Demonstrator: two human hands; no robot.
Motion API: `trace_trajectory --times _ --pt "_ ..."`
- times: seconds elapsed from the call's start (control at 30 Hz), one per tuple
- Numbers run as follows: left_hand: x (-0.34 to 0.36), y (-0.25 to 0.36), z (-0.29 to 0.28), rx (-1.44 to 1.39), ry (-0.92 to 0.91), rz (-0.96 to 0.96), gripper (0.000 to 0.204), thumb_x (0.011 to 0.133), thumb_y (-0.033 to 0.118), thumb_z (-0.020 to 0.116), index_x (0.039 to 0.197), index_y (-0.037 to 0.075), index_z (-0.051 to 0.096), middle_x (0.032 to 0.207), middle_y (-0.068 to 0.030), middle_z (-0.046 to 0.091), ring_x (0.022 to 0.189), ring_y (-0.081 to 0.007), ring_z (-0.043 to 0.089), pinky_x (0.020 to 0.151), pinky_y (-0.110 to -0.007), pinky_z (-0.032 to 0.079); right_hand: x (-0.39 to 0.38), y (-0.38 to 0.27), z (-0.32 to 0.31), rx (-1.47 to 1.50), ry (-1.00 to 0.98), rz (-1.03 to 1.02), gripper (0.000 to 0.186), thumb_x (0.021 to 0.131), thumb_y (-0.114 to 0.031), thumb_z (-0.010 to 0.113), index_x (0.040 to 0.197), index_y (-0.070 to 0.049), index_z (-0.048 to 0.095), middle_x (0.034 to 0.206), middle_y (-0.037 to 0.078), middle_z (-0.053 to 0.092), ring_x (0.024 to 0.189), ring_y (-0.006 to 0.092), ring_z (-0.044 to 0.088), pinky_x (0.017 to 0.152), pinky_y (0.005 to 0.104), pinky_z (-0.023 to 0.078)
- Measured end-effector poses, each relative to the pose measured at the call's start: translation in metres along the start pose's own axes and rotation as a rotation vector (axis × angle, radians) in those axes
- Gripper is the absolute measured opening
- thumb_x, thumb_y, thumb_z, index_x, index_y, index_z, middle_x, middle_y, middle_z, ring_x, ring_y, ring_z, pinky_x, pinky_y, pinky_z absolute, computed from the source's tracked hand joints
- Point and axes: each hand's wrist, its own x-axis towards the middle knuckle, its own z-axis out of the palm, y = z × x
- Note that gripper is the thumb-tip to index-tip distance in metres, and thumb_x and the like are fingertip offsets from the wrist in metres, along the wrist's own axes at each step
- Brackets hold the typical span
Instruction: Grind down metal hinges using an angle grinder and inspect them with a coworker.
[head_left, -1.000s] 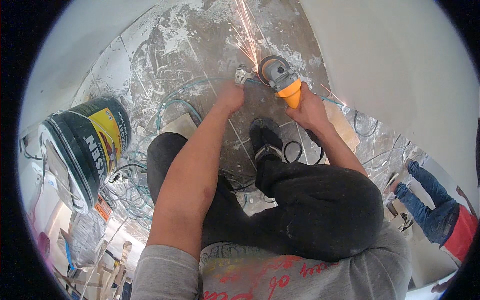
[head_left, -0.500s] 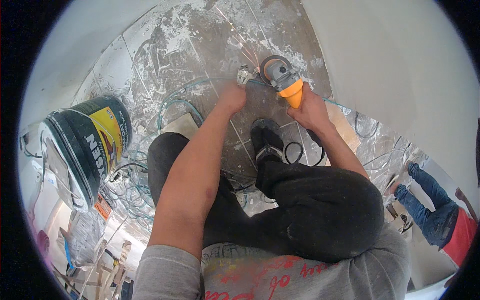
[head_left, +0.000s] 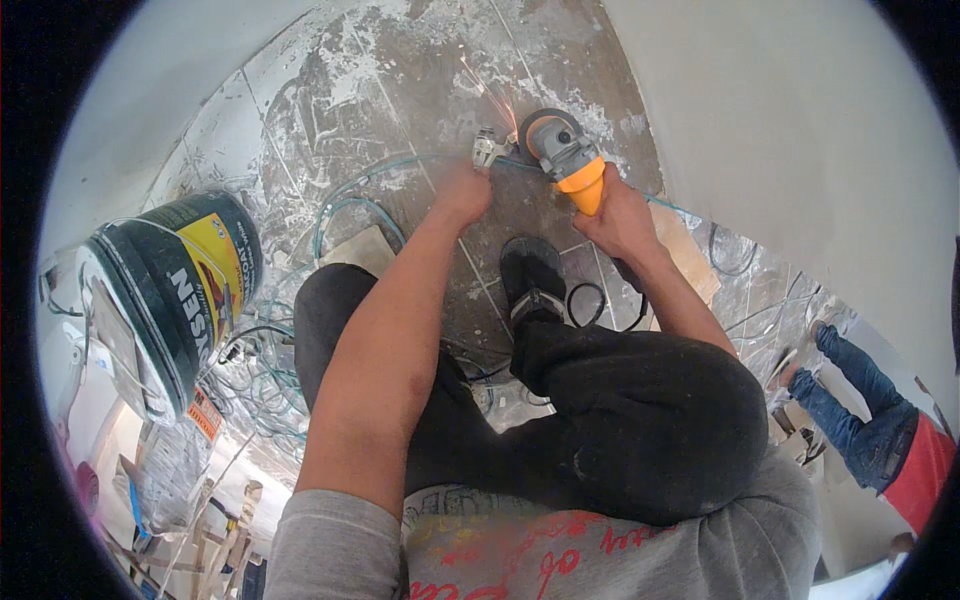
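Observation:
My right hand (head_left: pixel 622 215) grips an orange and grey angle grinder (head_left: pixel 577 165) by its body. The grinder's round disc (head_left: pixel 541 133) meets the right end of a small silvery metal piece (head_left: pixel 487 150), and orange sparks (head_left: pixel 497 98) fly up and to the left from there. Closed around the lower part of that piece is my left hand (head_left: pixel 463 195). Its exact kind is hard to make out, as the fist covers part of it. Both are held low over the dusty tiled floor (head_left: pixel 440 100).
A dark green paint bucket (head_left: pixel 190 280) lies tilted at the left, near tangled cables and hoses (head_left: pixel 265 370). A teal hose (head_left: pixel 350 190) crosses the floor beneath my hands. Pale walls (head_left: pixel 780 110) rise on both sides. Another person in jeans (head_left: pixel 860 400) is at the far right.
The sparks now form a shorter, steeper spray. My hands, the grinder and the metal piece have barely shifted. The person at the right has moved slightly.

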Motion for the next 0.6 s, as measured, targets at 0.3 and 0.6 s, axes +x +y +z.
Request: trace_trajectory --times 0.3,0.6 --pt "-0.007 0.010 -0.006 0.048 0.000 -0.026 0.023 0.095 0.014 0.053 0.108 -0.004 0.059 0.083 -0.0145 0.065 0.075 -0.0242 0.062 0.066 -0.038 0.047 0.000 -0.001 0.000 0.003 -0.003 -0.009 0.063 0.068 -0.021 0.071 0.119 0.001 0.042 0.091 0.028 0.065 0.089 0.0468 0.063 0.078 0.0504 0.051" --pt "-0.014 0.020 -0.010 0.067 -0.010 0.008 0.025 0.095 0.015 0.052 0.110 -0.003 0.058 0.084 -0.0136 0.065 0.074 -0.0233 0.061 0.065 -0.038 0.046 0.000 0.004 0.003 0.006 -0.003 0.002 0.064 0.067 -0.021 0.071 0.121 -0.001 0.042 0.091 0.027 0.065 0.089 0.0464 0.063 0.079 0.0502 0.051"
